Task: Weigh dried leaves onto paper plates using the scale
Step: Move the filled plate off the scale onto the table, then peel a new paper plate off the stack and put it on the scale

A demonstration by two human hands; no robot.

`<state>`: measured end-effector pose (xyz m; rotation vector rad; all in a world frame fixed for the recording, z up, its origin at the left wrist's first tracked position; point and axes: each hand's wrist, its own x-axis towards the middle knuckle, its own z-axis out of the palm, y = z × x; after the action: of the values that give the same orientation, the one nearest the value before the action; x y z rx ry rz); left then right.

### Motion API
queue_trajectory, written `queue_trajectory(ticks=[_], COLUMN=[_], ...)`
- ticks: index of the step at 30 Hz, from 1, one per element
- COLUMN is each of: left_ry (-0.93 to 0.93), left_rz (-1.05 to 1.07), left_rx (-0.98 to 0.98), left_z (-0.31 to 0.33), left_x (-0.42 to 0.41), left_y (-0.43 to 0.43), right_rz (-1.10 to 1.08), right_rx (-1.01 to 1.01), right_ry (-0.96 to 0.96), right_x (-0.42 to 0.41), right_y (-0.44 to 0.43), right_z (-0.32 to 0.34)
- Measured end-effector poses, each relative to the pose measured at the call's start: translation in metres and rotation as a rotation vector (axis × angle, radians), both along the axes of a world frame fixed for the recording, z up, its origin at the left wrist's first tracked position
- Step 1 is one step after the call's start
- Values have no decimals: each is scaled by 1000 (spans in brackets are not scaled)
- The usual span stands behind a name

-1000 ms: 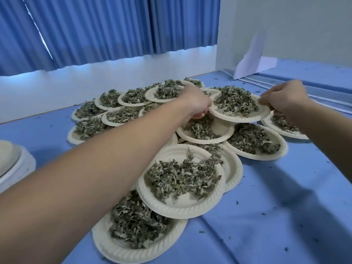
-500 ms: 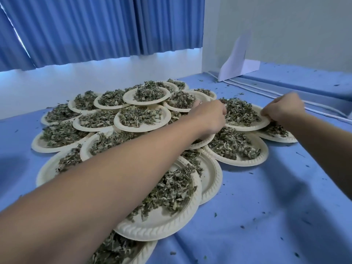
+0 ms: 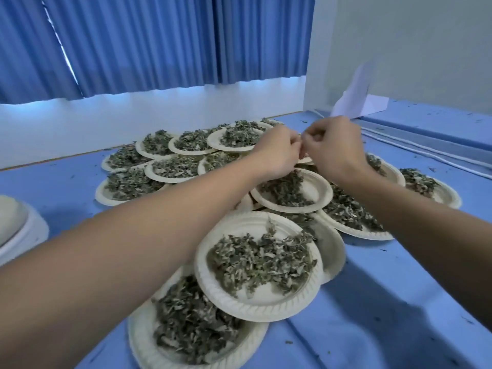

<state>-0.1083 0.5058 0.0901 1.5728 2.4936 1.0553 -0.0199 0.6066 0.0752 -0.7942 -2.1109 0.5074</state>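
Observation:
Several paper plates heaped with dried green leaves overlap on the blue table. The nearest plate lies over a front plate. My left hand and my right hand hover side by side over a middle plate, fingers curled and fingertips meeting. Nothing shows between the fingertips. Another filled plate lies just beyond my right wrist. A white round scale is cut off by the left edge, well away from both hands.
Leaf crumbs dot the blue table cover. White cables run along the right side below a white partition. Folded white paper leans in the corner. Blue curtains hang behind the plates.
Both hands were gripping opposite rims of a leaf-filled plate at the right. They have let it go and come together above the middle plates.

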Motion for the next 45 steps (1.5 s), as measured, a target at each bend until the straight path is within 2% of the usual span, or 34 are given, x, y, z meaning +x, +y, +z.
queue_trajectory(ticks=[3, 8, 12, 16, 19, 23, 27, 35, 39, 45], left_ry=[32, 150, 163, 183, 202, 229, 232, 262, 255, 311], left_rz=[87, 269, 387, 435, 416, 411, 383, 288, 219, 182], left_rx=[32, -13, -61, -14, -113, -301, -330, -274, -282, -326], left_z=[9, 23, 25, 21, 14, -2, -15, -21, -15, -13], left_x=[-23, -63, -77, -82, -85, -97, -106, -120, -128, -130], left_y=[-63, -208, -320, -408, -454, -488, -500, -500, -501, -505], right_rz=[176, 509, 761, 999, 1054, 1064, 1068, 1147, 1177, 1200], right_rx=[52, 109, 106, 183, 265, 377, 467, 542, 495, 542], right_ry=[-1, 0, -19, -9, -132, -325, -465, -566, -497, -502], right_x=[-37, -88, -108, -115, -126, -137, -145, -156, -160, -161], right_y=[-62, -179, -273, -339, -367, -386, -389, -383, -381, -381], right_z=[9, 29, 28, 15, 5, -1, -3, 9, 12, 14])
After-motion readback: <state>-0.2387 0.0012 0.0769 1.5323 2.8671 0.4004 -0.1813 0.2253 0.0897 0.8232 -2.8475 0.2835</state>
